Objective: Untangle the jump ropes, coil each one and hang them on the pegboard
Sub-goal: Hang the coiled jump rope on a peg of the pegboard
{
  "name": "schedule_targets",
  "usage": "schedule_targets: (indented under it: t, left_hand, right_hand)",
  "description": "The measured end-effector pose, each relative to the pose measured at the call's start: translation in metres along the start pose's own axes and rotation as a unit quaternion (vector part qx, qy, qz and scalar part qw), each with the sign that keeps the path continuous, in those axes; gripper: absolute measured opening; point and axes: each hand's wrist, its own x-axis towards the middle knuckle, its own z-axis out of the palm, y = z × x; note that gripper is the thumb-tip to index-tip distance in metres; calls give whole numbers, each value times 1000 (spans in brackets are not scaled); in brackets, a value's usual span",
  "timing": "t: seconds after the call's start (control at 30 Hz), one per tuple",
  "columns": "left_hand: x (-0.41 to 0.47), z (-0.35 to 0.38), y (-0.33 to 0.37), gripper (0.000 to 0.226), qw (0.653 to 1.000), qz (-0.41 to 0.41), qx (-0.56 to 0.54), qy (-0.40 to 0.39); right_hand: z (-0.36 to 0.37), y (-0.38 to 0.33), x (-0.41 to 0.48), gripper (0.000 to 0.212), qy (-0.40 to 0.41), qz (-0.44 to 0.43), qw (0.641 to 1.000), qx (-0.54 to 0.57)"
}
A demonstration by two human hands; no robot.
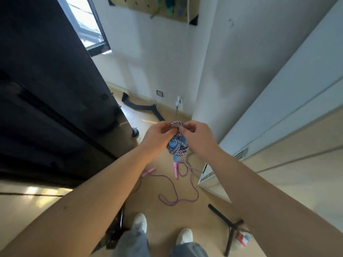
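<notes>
Head view. Forearms, bare, nearest the camera, lead up to both hands meeting at mid-frame.

Item 1: left hand (158,133), fingers closed on the top loop of the braided jump rope (177,144); right hand (197,135), fingers pinched shut on the same loop from the other side. Rope is a tight blue, white and pink bundle, hanging directly below the grip, with blue handles (174,144) bound inside the wraps.

Item 2: step in hand, judged: finishing the coil and shaping a hanging loop. Advice: keep the wraps snug with one hand while the other sets the loop wide enough for a peg; do not let the bundle slacken.

Item 3: pegboard (154,7), on the wall well above and beyond the grip, already carrying green and blue items, not clearly identifiable.

Item 4: purple jump rope (175,193) with pink handles (175,169), loose on the floor below the grip, not yet coiled; a trip hazard near the white shoes (139,222).

Item 5: black tripod legs (225,219), floor, below and right of the grip; black strap (141,107), floor, beyond the grip, in the walking path to the wall.
</notes>
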Motion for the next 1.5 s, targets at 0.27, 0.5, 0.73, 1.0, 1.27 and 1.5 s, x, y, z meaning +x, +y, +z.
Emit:
schedule_targets:
  t: [0.27, 0.5, 0.73, 1.0, 1.27, 1.5]
  left_hand:
    - [-19, -28, 49, 14, 998, 39, -20, 49]
    - [37, -79, 63, 15, 996, 67, -6, 56]
    - [121, -143, 109, 15, 994, 98, -24, 47]
    - [175, -192, 169, 20, 988, 148, 12, 49]
    - [228, -218, 222, 15, 983, 174, -4, 67]
    - [329, -242, 260, 15, 983, 146, -4, 114]
  right_hand:
    - [-17, -65, -3, 7, -31, -32, 998, 32]
    - [12, -107, 49, 15, -32, -38, 998, 44]
    - [37, -172, 127, 14, 1, -63, 997, 45]
    - [48, -229, 195, 12, 34, -84, 995, 47]
    - [45, -275, 273, 9, 70, -123, 990, 25]
    - [49, -306, 381, 12, 65, -144, 987, 14]
